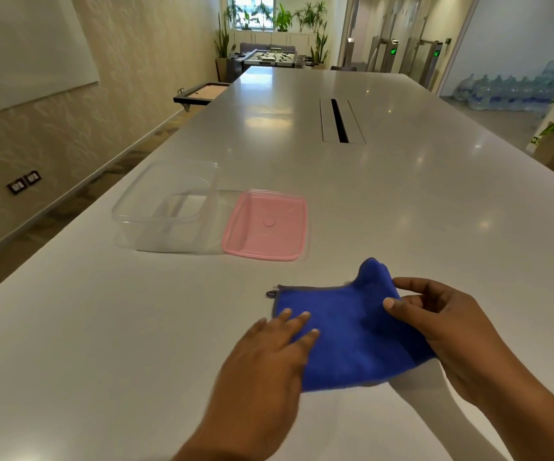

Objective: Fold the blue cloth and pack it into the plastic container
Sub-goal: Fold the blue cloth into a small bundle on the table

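The blue cloth [345,327] lies partly folded on the white table near me, with a grey hem and a small loop at its far left corner. My left hand [269,357] rests flat on the cloth's left part, fingers spread. My right hand [441,324] pinches the cloth's right edge between thumb and fingers and lifts it, so that side bunches upward. The clear plastic container [169,207] stands open to the far left, apart from both hands. Its pink lid [265,224] lies upside down right beside it.
The long white table [402,201] stretches ahead, with a cable slot [339,121] in its middle. The table's left edge runs diagonally past the container. Plants, a foosball table and water bottles stand far behind.
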Demonstrator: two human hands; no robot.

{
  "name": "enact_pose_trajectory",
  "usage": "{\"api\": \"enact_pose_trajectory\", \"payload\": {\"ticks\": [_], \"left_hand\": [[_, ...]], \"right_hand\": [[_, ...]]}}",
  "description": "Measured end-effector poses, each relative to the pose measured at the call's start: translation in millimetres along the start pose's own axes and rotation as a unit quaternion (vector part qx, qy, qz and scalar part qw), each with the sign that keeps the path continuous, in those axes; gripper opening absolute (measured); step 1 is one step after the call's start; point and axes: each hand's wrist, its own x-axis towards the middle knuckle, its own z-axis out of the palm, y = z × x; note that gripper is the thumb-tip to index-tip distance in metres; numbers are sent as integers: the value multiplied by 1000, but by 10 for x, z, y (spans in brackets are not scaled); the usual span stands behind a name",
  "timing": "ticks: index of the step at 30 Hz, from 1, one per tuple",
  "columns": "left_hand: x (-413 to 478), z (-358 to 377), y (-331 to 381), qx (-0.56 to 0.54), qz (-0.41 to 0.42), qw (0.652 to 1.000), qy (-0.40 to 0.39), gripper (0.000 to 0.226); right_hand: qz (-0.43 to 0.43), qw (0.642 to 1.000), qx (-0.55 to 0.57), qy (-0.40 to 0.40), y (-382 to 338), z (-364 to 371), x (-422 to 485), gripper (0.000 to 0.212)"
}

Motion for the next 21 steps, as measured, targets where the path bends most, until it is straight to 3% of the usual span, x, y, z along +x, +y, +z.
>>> {"api": "enact_pose_trajectory", "payload": {"ticks": [5, 13, 21], "left_hand": [[-106, -69, -208, -30, -123, 992, 13, 47], [-110, 5, -202, -17, -135, 991, -15, 52], [-112, -9, -212, -54, -118, 992, 9, 45]], "right_hand": [[-11, 999, -24, -32, -95, 190, -80, 35], [-50, 985, -127, -105, -183, 641, -194, 48], [-88, 974, -179, -111, -158, 945, -224, 46]]}}
